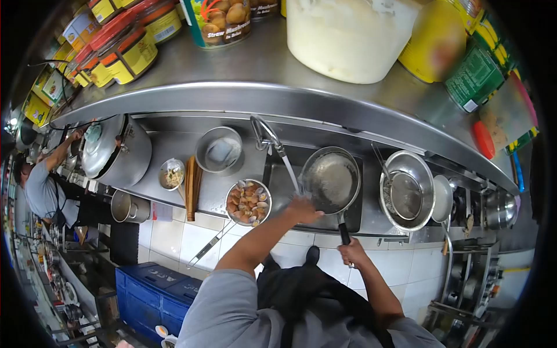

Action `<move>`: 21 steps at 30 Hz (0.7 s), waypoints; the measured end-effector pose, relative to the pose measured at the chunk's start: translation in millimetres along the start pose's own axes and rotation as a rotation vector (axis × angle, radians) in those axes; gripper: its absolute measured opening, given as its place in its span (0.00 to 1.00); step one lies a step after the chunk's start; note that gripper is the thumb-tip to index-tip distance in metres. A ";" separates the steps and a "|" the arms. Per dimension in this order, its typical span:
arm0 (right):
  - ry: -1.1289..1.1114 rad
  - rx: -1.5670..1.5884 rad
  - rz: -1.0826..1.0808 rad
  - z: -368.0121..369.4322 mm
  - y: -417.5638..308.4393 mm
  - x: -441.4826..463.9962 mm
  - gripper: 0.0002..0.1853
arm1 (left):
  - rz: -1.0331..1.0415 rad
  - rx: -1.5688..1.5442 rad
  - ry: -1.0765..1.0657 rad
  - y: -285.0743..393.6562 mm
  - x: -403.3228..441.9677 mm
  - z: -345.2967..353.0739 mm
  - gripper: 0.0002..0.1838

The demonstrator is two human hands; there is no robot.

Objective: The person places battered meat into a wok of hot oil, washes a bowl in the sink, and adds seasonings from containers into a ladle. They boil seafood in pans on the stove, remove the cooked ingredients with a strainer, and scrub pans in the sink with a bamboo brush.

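My right hand point(351, 254) is wrapped round the black handle of a frying pan point(331, 177). The pan is over the sink point(280, 191), with cloudy, pale liquid inside. Water runs from the tap point(268, 139) beside the pan's left rim. My left hand point(303, 211) is in the splash of that stream, close to the pan's lower left edge. Its thumb sticks out to the right; the other fingers are partly blurred by the water, and I see nothing held. Left of the sink, a long-handled strainer point(214, 239) lies with a bowl of clams point(248, 203).
A metal bowl point(219, 149), a small bowl of chopped food point(172, 174) and a large lidded pot point(130, 151) stand left. Right of the sink is a steel basin point(426, 197) with a sieve. Cans and a white tub point(351, 40) line the shelf. Another person point(49, 191) works far left.
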State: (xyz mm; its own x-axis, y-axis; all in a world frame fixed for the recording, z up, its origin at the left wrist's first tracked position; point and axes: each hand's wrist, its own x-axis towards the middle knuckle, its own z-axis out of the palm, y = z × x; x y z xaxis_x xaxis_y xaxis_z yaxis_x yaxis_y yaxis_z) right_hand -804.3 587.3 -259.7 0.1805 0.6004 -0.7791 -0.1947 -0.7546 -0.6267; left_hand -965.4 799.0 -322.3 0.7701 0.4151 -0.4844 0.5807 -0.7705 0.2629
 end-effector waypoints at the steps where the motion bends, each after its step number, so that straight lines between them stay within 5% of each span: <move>1: 0.085 -0.241 -0.068 -11.8 13.2 13.9 0.09 | 0.024 -0.010 0.198 -15.5 -16.3 10.2 0.29; 3: 0.416 -0.834 -0.584 -30.2 44.9 36.3 0.12 | 0.086 -0.015 0.562 -40.5 -51.8 22.3 0.24; 4: 0.451 -0.827 -0.497 -28.5 36.1 27.1 0.13 | 0.120 -0.015 0.729 -51.0 -73.3 21.5 0.21; 7: 0.545 -0.943 -0.417 -29.5 28.0 9.9 0.16 | -0.190 0.007 0.674 -69.2 -177.2 -22.8 0.13; 10: 0.625 -0.897 -0.460 -21.8 27.2 -5.2 0.13 | -0.417 -0.181 0.780 -137.5 -272.6 24.1 0.15; 12: 0.644 -0.868 -0.438 -10.4 23.1 -18.0 0.12 | -0.708 -0.348 0.369 -186.9 -323.6 69.2 0.32; 14: 0.660 -0.798 -0.523 -4.7 34.4 -19.7 0.08 | -0.730 -0.904 -0.165 -221.9 -347.3 104.6 0.37; 15: 0.678 -0.785 -0.513 0.7 38.1 -21.3 0.08 | -0.552 -1.173 -0.312 -231.4 -356.5 126.8 0.35; 17: 0.559 -0.654 -0.583 6.6 44.0 -29.4 0.07 | -0.571 -1.631 -0.283 -200.4 -368.4 123.0 0.22; 21: 0.551 -0.587 -0.503 23.3 61.2 -43.5 0.09 | -0.525 -1.728 -0.112 -173.2 -360.5 133.0 0.17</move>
State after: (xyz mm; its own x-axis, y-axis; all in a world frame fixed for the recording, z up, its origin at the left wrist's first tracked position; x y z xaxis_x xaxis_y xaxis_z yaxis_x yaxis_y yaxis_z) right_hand -846.6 521.2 -264.7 0.5699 0.7950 -0.2078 0.5181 -0.5440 -0.6600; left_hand -1378.8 718.5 -304.2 0.4586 0.3364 -0.8225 0.3781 0.7638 0.5232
